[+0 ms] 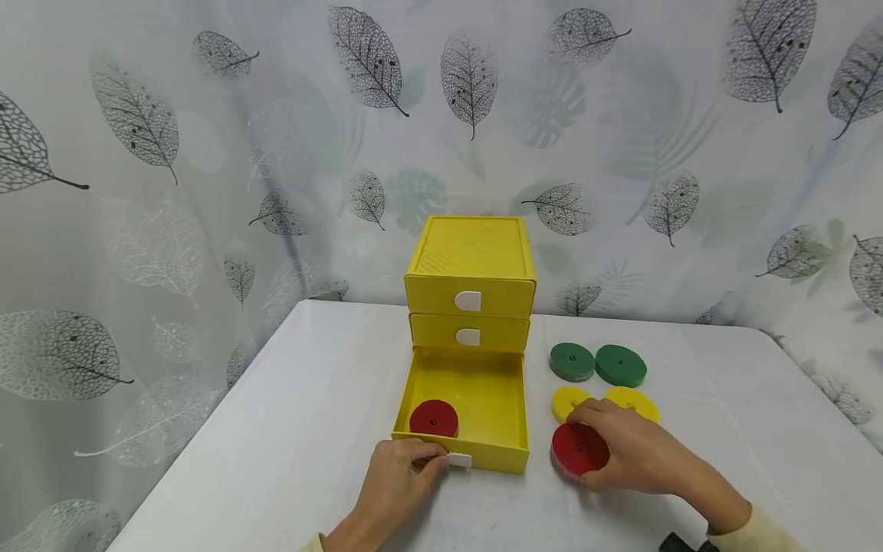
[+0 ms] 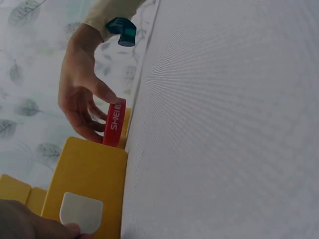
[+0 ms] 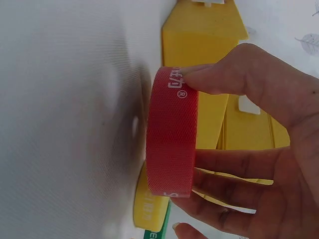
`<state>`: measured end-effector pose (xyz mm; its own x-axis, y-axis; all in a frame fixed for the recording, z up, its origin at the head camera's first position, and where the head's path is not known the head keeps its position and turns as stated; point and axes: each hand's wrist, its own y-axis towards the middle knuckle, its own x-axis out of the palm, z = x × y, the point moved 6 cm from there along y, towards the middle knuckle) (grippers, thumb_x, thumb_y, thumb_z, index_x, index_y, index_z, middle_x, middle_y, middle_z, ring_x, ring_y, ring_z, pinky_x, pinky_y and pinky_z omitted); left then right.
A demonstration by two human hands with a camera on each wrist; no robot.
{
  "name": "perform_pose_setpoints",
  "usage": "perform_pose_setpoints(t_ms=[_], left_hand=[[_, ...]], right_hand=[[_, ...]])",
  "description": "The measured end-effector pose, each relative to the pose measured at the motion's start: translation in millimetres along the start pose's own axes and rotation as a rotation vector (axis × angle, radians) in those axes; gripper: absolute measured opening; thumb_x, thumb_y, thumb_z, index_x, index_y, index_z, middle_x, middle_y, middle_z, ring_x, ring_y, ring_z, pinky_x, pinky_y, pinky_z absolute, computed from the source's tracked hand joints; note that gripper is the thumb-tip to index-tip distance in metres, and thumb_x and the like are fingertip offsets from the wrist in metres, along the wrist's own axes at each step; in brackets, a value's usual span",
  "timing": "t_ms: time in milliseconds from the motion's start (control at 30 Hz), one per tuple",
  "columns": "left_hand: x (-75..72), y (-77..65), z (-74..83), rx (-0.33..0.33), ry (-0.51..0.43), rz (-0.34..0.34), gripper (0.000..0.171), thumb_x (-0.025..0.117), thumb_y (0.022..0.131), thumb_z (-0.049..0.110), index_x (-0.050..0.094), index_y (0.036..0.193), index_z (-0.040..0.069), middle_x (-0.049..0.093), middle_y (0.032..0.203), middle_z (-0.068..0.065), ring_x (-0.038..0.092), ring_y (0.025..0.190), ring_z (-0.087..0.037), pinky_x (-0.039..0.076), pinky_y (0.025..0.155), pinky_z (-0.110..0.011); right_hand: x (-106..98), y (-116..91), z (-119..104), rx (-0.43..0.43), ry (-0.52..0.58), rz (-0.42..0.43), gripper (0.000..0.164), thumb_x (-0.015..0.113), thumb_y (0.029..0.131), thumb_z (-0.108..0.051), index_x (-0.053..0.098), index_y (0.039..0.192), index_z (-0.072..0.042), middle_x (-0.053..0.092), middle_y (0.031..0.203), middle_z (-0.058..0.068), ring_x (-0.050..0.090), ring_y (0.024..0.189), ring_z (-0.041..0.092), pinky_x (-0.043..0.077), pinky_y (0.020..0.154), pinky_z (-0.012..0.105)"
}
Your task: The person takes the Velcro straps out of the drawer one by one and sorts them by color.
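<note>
A yellow drawer unit (image 1: 471,297) stands on the table with its bottom drawer (image 1: 483,383) pulled out. My left hand (image 1: 395,477) is at the drawer's front, thumb and fingers pinching its white handle (image 1: 459,459). One red ribbon roll (image 1: 433,418) lies flat inside, near the front left corner. To the drawer's right, my right hand (image 1: 631,446) grips a second red ribbon roll (image 3: 172,134) by its edge, thumb on one side and fingers on the other. White print shows on its woven-looking rim. In the head view, this hand partly covers two yellow rolls (image 1: 566,400).
Two green rolls (image 1: 572,361) lie behind the yellow ones, right of the drawer unit. The two upper drawers (image 1: 441,295) are closed. A leaf-patterned curtain (image 1: 586,153) hangs behind the white table (image 1: 310,383). A dark wrist device (image 2: 122,31) sits by the right sleeve.
</note>
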<state>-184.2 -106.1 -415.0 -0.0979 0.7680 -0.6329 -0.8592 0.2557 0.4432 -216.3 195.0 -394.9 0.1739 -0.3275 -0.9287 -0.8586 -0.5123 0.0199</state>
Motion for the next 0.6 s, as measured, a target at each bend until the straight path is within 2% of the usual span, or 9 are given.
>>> perform_pose_setpoints(t_ms=[233,467,600], left_hand=[[0.4,0.1,-0.3,-0.024,-0.006,-0.015,0.006,0.086,0.086,0.007,0.084,0.091,0.010,0.076,0.083,0.002,0.067,0.077,-0.006,0.060,0.077,-0.030],[0.2,0.0,0.2,-0.019,-0.007,-0.012,0.007,0.086,0.086,0.006,0.084,0.091,0.010,0.076,0.082,0.003,0.066,0.077,-0.005,0.060,0.075,-0.029],[0.5,0.6,-0.9,-0.012,-0.001,-0.008,0.007,0.086,0.085,0.004,0.084,0.090,0.009,0.076,0.082,0.004,0.066,0.077,-0.004,0.060,0.075,-0.029]], right_hand=[[4.1,1.0,1.0,0.034,0.000,-0.015,0.060,0.096,0.069,-0.038,0.069,0.118,-0.015,0.063,0.115,-0.003,0.056,0.101,0.020,0.056,0.079,0.049],[7.9,1.3,3.6,0.100,0.028,-0.041,0.064,0.098,0.066,-0.037,0.069,0.118,-0.015,0.058,0.115,-0.002,0.056,0.098,0.019,0.060,0.072,0.038],[10.5,1.5,5.0,0.129,0.043,-0.059,0.065,0.099,0.065,-0.035,0.069,0.119,-0.014,0.055,0.111,-0.002,0.055,0.096,0.019,0.060,0.070,0.038]])
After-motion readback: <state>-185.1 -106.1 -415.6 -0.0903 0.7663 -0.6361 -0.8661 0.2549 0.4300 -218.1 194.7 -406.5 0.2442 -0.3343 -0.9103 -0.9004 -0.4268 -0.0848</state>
